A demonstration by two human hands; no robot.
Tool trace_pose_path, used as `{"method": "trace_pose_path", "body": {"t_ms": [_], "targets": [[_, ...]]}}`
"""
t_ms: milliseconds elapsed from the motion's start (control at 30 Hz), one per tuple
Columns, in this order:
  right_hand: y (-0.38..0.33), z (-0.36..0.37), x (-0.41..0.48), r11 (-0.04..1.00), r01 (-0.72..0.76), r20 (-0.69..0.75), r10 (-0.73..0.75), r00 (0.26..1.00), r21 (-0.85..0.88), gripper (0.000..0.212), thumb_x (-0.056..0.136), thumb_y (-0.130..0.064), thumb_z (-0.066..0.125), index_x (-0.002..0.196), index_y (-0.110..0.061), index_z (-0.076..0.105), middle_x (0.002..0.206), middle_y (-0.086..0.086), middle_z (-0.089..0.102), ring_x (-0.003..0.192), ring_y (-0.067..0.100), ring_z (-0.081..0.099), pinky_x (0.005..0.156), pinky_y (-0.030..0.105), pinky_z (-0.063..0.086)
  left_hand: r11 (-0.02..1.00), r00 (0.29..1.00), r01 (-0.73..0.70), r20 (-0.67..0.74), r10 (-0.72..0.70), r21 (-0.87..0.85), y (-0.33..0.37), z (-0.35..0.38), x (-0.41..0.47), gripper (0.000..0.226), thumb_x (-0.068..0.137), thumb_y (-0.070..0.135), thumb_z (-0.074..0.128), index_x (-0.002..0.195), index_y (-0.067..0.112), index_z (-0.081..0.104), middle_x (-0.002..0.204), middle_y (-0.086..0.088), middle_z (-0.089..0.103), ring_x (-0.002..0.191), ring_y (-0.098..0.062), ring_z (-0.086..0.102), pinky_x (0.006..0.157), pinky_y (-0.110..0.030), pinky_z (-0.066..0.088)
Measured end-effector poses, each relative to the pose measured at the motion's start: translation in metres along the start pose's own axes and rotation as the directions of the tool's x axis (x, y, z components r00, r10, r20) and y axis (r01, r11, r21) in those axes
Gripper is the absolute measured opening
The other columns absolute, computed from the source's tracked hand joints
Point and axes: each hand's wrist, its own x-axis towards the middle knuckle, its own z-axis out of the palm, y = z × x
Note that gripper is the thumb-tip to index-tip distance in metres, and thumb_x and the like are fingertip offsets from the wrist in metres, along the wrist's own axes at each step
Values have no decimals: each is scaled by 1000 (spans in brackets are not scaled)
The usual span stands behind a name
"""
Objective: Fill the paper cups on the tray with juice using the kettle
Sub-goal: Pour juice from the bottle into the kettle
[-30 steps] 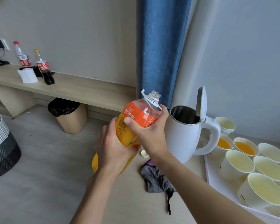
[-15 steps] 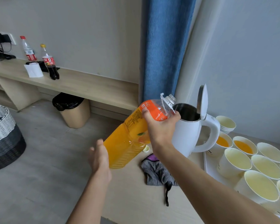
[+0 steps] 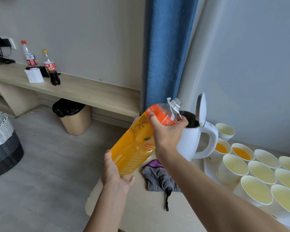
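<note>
An uncapped orange juice bottle (image 3: 137,144) is tilted with its mouth up beside the rim of the white kettle (image 3: 189,141), whose lid stands open. My right hand (image 3: 166,131) grips the bottle at its orange label near the neck. My left hand (image 3: 115,173) cups the bottle's bottom from below, fingers mostly straight. To the right, a white tray (image 3: 208,169) holds several paper cups (image 3: 233,168); two cups (image 3: 239,153) next to the kettle contain juice, the others look empty.
A grey cloth (image 3: 159,178) lies on the table in front of the kettle. A stack of spare cups (image 3: 224,131) stands behind the tray. A bin (image 3: 74,118), a woven basket (image 3: 3,141) and a shelf with two bottles (image 3: 50,69) are to the left.
The bottle has tilted from near upright to slanted, its neck moving right to the kettle's opening. My left hand let go of its side and now supports its bottom.
</note>
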Motion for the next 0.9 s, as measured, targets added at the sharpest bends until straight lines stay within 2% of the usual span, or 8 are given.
{"method": "trace_pose_path", "body": {"t_ms": [100,200,267,333,433,700,833,900], "targets": [[-5,-1,0,999,-21,-33,22,999,26,95,58,-43,91,132,-23,36,119,2,56,103,17,63,88,34,58,994,992,73,105,-65,-77,-5,3,-9,92,81,76,68,150,21,41,152,-17,41,146,-42,35,114,-60,40],[-9,-1,-3,996,-51,-68,56,996,71,102,45,-55,84,129,-25,36,120,2,57,104,18,63,90,37,58,983,971,72,238,-31,-168,-9,10,-18,81,84,70,70,142,16,50,142,-20,52,135,-44,48,112,-57,44],[-10,-1,-4,993,-76,-54,81,995,93,100,47,-54,85,129,-26,36,119,2,57,102,17,64,89,37,59,973,954,53,300,17,-226,-10,14,-19,70,88,63,70,135,14,55,138,-22,58,125,-43,57,112,-57,45],[-9,-2,-6,987,-114,-31,118,993,109,97,53,-49,88,130,-27,34,119,2,57,102,17,65,89,38,59,967,946,43,322,42,-252,-9,15,-19,74,87,59,73,139,12,52,140,-23,56,125,-45,57,109,-60,47],[-6,-4,-9,971,-207,-34,212,977,118,94,56,-49,89,129,-28,33,120,2,56,104,18,63,93,40,57,969,954,-11,289,84,-246,-4,15,-17,77,84,56,78,142,12,51,137,-21,59,118,-44,61,94,-60,54],[7,-4,-18,935,-336,26,335,942,110,85,65,-43,90,122,-32,29,121,5,54,105,22,61,94,42,56,972,983,-78,143,112,-222,-6,14,-31,60,82,64,76,117,19,57,116,-8,65,111,-27,64,103,-46,54],[7,-4,-15,905,-413,85,406,910,105,88,66,-45,89,127,-32,27,124,7,53,108,28,61,93,49,56,965,987,-119,77,140,-234,-6,15,-39,56,85,56,77,114,22,42,102,-7,60,112,-34,64,105,-55,53],[7,-1,-14,897,-431,91,424,901,92,92,64,-47,90,130,-30,28,125,7,53,109,29,61,93,51,56,955,986,-151,34,165,-256,-4,16,-40,68,85,52,79,127,23,34,103,-6,56,112,-36,63,103,-59,53]]}}
